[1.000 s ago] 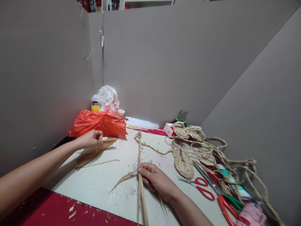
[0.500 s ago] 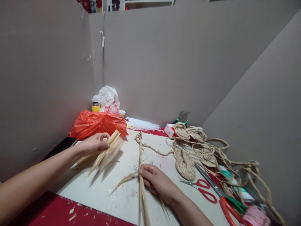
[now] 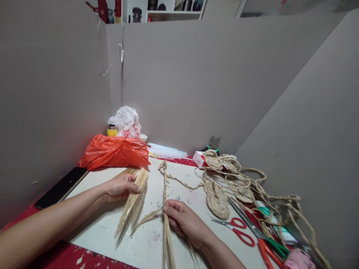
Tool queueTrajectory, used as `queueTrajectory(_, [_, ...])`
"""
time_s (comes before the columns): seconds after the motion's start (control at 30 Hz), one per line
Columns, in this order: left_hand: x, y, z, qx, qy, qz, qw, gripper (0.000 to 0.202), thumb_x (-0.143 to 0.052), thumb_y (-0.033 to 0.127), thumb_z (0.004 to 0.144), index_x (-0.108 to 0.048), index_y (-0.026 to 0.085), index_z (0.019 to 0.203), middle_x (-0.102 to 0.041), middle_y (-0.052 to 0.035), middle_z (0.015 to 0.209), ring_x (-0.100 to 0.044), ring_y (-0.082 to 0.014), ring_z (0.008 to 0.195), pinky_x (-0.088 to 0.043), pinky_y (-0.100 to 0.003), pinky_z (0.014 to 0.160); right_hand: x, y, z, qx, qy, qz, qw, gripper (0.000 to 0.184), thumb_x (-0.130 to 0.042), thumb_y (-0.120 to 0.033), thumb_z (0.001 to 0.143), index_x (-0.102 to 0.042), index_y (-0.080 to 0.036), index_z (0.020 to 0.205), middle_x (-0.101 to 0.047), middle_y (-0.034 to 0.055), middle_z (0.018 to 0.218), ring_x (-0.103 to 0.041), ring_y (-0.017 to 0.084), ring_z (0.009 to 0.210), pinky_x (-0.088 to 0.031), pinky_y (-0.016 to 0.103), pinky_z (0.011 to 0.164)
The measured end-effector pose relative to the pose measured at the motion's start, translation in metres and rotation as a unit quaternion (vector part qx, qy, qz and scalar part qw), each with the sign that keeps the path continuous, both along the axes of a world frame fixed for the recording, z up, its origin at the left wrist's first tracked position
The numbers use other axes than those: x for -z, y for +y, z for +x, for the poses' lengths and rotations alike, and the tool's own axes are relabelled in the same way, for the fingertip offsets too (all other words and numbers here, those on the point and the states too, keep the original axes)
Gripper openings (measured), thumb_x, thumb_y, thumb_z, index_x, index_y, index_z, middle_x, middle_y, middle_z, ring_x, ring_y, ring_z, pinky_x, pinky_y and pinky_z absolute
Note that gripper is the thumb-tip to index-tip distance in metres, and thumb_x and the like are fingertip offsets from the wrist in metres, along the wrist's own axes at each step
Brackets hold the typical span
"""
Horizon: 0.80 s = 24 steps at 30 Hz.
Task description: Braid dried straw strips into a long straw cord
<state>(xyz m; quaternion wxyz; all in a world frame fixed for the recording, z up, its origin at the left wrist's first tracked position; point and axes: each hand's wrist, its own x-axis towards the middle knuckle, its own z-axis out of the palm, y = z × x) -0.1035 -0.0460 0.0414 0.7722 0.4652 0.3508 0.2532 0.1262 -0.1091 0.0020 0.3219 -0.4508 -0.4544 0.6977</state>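
My left hand (image 3: 120, 186) is closed around a bunch of pale dried leaf strips (image 3: 131, 203), lifted over the white board (image 3: 112, 220) with their tips pointing toward me. My right hand (image 3: 182, 221) pinches a braided straw cord (image 3: 164, 179) at the point where the braid ends and loose strips (image 3: 168, 243) fan out toward me. The braid runs away from me across the board. One loose strip sticks out to the left of my right thumb.
A red plastic bag (image 3: 114, 152), a white bag (image 3: 126, 121) and a yellow jar (image 3: 112, 130) sit at the back left. A black phone (image 3: 61, 186) lies left. Coiled straw rope and woven ovals (image 3: 224, 183), red scissors (image 3: 238, 228) and other tools crowd the right. Grey partition walls surround.
My left hand picked up the bunch of strips from the board near the red bag and carried it toward me and my right hand. My right hand kept its pinch on the braid.
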Motion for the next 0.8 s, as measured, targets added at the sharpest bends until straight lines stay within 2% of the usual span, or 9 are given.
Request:
queueTrajectory(0.17, [0.006,-0.009,0.011,0.040,0.021,0.012,0.999,0.028,-0.073,0.021,0.061,-0.062,0.013,0.086,-0.065,-0.0045,0.077,-0.061,-0.0131,0.062,-0.050,-0.024,0.057,0.000,0.000,-0.001,0.006,0.001,-0.006,1.000,0.033,-0.062,-0.045,0.076,-0.044,-0.019,0.068,-0.036,-0.0107,0.042,-0.017,0.002,0.032,-0.007,0.019,0.032])
queueTrajectory(0.43, [0.016,-0.022,0.034,0.082,0.015,0.012,0.996,0.027,-0.071,0.021,0.063,-0.064,0.012,0.088,-0.064,-0.0056,0.073,-0.057,-0.0098,0.054,-0.048,-0.019,0.049,-0.001,-0.002,-0.003,0.008,0.036,-0.018,0.999,0.036,-0.064,-0.049,0.074,-0.044,-0.019,0.069,-0.036,-0.0120,0.041,-0.016,0.001,0.031,-0.007,0.019,0.032])
queueTrajectory(0.8, [0.017,-0.024,0.036,0.083,0.028,0.031,0.996,0.030,-0.070,0.020,0.064,-0.063,0.013,0.092,-0.061,-0.0022,0.067,-0.055,-0.0081,0.048,-0.047,-0.018,0.045,0.002,-0.001,-0.002,0.043,0.035,-0.017,0.998,0.039,-0.070,-0.047,0.068,-0.044,-0.018,0.066,-0.035,-0.0117,0.041,-0.017,0.001,0.034,-0.008,0.018,0.033])
